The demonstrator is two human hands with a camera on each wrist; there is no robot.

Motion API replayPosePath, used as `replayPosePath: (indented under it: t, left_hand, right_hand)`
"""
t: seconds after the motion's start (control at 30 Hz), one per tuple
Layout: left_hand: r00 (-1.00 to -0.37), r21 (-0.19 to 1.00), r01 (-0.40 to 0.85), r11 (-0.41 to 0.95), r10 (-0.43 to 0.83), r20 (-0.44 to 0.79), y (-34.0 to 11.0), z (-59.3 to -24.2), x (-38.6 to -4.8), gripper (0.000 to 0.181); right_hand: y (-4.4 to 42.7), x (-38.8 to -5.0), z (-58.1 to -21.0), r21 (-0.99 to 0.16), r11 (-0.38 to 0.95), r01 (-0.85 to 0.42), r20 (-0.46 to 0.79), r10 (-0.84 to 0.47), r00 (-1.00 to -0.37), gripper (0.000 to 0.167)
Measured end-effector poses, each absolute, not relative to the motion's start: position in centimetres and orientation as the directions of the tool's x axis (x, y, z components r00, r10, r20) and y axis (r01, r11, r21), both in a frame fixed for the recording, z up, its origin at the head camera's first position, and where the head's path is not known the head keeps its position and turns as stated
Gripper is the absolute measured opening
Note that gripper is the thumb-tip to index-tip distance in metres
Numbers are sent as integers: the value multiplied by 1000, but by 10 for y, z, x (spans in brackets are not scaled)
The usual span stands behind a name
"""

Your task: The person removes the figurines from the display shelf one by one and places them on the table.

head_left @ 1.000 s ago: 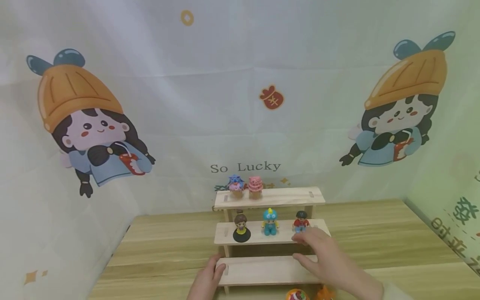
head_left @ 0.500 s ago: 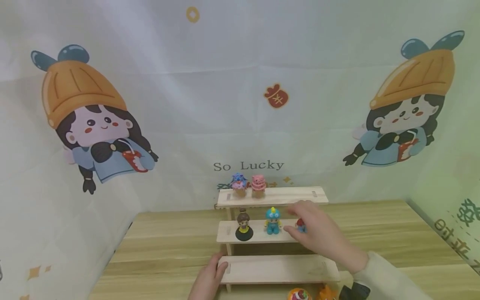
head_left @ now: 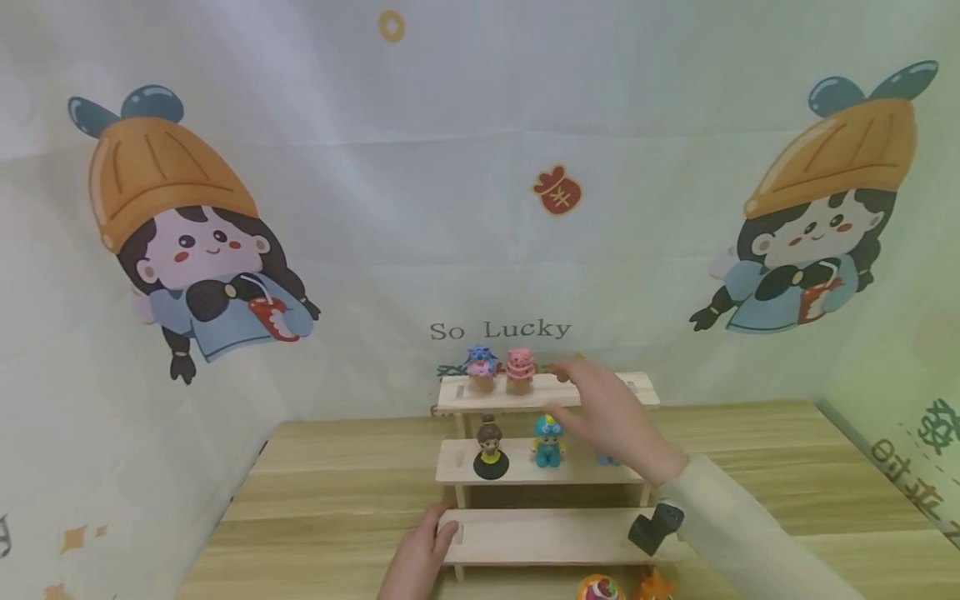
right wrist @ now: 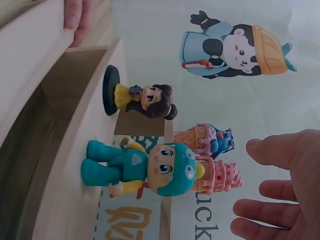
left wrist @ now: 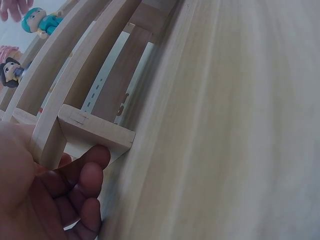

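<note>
Orange colouring marked the two toys nearest to you, a round toy (head_left: 600,588) and a pointed toy (head_left: 655,586), both cut off by the lower edge of the head view. Behind them, the stepped wooden stand (head_left: 547,536) stood on the wood-grain table (head_left: 337,475). Your left hand (head_left: 417,554) gripped the left end of its lowest visible tier, thumb above the board and fingers curled underneath, beside the support block. A black device (head_left: 657,528) sat at your right sleeve (head_left: 738,517), over the right end of that tier.

On the middle tier, from left to right, stood a brown-haired figure (head_left: 490,446) on a black disc, a turquoise figure (head_left: 548,446) and a third figure (head_left: 609,459), mostly hidden behind your right arm. Your right hand (head_left: 611,417) was raised in front of the top tier (head_left: 453,398), thumb and fingers well spread, holding nothing. It was near the pink ice-cream toy (head_left: 520,371), which stood just beside the blue ice-cream toy (head_left: 482,367) on the left half of that tier. Farthest from you hung the pale backdrop (head_left: 375,208), printed with "So Lucky" and two orange-hatted cartoon characters.
</note>
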State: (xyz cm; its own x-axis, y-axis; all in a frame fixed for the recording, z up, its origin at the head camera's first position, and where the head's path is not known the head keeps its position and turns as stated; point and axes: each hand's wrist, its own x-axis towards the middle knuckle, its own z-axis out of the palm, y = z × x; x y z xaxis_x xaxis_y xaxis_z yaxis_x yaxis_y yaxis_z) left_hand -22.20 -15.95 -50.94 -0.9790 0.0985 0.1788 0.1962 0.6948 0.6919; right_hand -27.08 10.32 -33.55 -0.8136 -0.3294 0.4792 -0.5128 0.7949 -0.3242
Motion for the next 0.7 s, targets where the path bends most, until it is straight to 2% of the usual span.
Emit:
replayPosePath:
  t: [0.2,0.43,0.7]
  left_hand:
    - [-974,691,215,690,100,203,-160,-510,-220,42]
    - [-974,692,217,688,104,202,-161,-508,-219,42]
    - [-976,699,210,683,108,188,-161,-509,-220,43]
  right_hand:
    - [90,-289,-330,-401,796,-454,401,-293,-868,62]
    - [78,-304,-326,-438,774,-457,364,-312,-878,83]
    - [69,-320,-329,-498,760,-418,309,-295,-904,90]
